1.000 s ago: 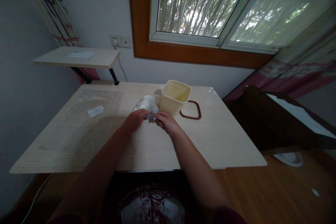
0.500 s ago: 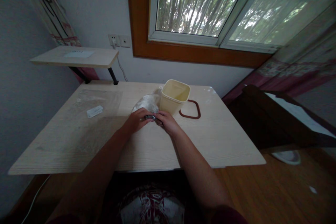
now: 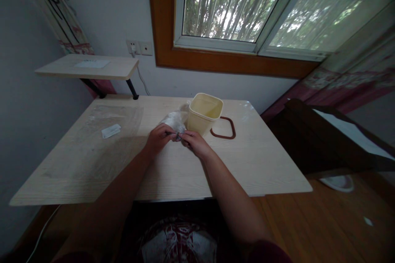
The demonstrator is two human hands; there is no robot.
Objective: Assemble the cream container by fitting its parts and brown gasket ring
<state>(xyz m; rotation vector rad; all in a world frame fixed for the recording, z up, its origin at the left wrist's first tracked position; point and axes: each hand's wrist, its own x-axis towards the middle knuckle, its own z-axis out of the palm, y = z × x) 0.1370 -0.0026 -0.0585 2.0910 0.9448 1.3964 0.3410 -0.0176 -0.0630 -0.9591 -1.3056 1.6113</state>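
Note:
My left hand [image 3: 158, 137] and my right hand [image 3: 195, 141] meet over the middle of the table, both closed in a pinch. Between their fingertips is a small dark, shiny thing [image 3: 177, 137], mostly covered by the fingers, so its kind is unclear. A crumpled clear plastic bag [image 3: 175, 120] lies just behind my fingers; whether they touch it I cannot tell. Right behind my right hand stands a cream-yellow plastic bin [image 3: 199, 121], upright with its mouth up. A reddish-brown rounded frame [image 3: 233, 131] lies flat to the right of the bin.
A flat clear plastic sheet or bag [image 3: 129, 117] with a white label [image 3: 111, 131] lies at the table's left. A raised shelf [image 3: 92, 68] on black legs stands at the back left. The pale wooden table [image 3: 262, 164] borders a wall under a window.
My left hand's fingers have shifted slightly, and less of the dark shiny thing shows between my hands. The bin, frame and label stay where they were.

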